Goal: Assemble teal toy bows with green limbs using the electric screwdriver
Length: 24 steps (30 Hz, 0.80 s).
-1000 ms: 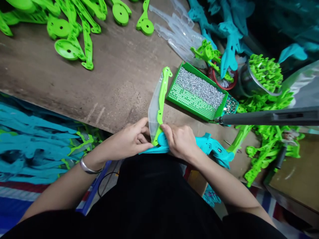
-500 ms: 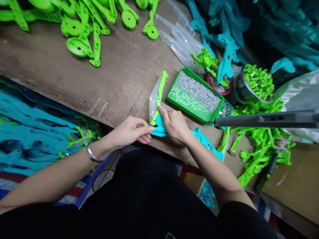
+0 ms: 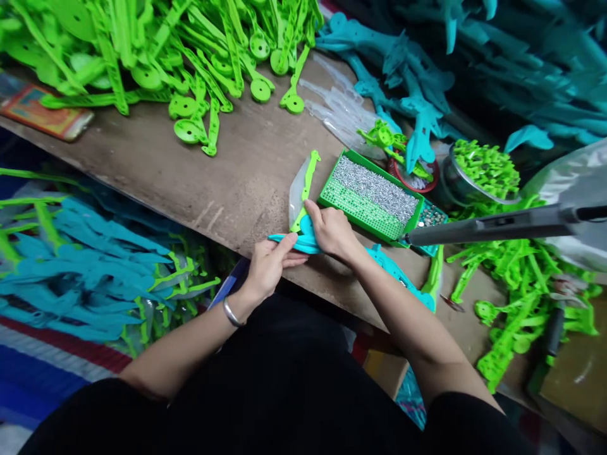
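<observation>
My left hand (image 3: 269, 268) pinches the pointed left end of a teal plastic part (image 3: 308, 243) between thumb and fingers. Wrapped over the same part from the right is my right hand (image 3: 333, 232), its thumb by the lower end of a lime-green strip (image 3: 310, 177). That strip stands out from the teal part, with a clear curved plastic piece (image 3: 297, 193) along its left side. Farther right, more of the teal plastic (image 3: 396, 272) shows beyond my right hand, with another green strip (image 3: 433, 272) at its end. My fingers hide the joint in the middle.
A green tray of small screws (image 3: 374, 196) lies beyond my right hand. A grey rod-shaped tool (image 3: 493, 226) reaches in from the right. Heaps of green parts (image 3: 203, 57) line the back left. Teal parts (image 3: 90, 265) are piled below the table's (image 3: 203, 202) left edge.
My left hand has shifted right and closed more firmly on the teal tip. My right hand keeps its hold. The view has swung, showing more of the left side.
</observation>
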Tool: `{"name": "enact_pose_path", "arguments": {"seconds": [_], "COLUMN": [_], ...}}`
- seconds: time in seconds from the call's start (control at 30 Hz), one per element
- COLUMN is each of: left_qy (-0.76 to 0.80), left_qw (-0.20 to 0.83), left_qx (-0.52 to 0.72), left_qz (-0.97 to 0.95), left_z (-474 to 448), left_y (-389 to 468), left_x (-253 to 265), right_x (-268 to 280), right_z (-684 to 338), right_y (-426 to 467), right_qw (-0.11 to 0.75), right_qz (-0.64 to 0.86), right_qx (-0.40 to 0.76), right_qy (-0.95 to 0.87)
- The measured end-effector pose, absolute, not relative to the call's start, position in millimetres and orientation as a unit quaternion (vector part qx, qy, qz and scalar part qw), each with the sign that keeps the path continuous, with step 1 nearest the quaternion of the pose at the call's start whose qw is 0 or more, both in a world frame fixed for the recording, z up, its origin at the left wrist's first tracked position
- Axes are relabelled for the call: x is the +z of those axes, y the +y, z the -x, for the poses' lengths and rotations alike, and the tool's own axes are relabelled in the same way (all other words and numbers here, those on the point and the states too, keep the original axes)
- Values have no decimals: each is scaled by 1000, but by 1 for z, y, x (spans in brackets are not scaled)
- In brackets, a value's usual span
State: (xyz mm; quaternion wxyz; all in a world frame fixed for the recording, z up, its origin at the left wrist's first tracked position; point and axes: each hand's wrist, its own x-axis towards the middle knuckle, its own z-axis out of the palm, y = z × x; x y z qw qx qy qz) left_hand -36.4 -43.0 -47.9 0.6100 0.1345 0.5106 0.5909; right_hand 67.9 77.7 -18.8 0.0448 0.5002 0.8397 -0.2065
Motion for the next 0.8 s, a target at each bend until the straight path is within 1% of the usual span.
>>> {"name": "enact_pose_path", "arguments": {"seconds": [0.07, 0.2, 0.37, 0.57, 0.7, 0.77, 0.8], "left_qy": [520, 509, 540, 549, 577, 582, 583], "left_qw": [603, 644, 598, 611, 589, 584, 582], "left_qx": [588, 551, 578, 544, 533, 533, 533], "left_qz": [-141, -148, -128, -172, -192, -192, -193], "left_z": [38, 49, 52, 68, 79, 79, 78], "left_y": [-43, -45, -47, -44, -41, -39, -39], "left_x": [-48, -46, -49, -48, -49, -52, -53], "right_x": [-21, -23, -19, -19, -24, -28, -30], "right_z": [-68, -67, -63, -64, -61, -63, -66], "right_y": [78, 76, 71, 73, 72, 69, 67], "right_qw": [41, 44, 63, 56, 24, -15, -48], "right_qz": [-496, -502, -503, -512, -525, -536, -530], "right_qx": [-204, -205, -208, -216, -214, -209, -207], "right_qy": [843, 839, 837, 830, 824, 818, 821]}}
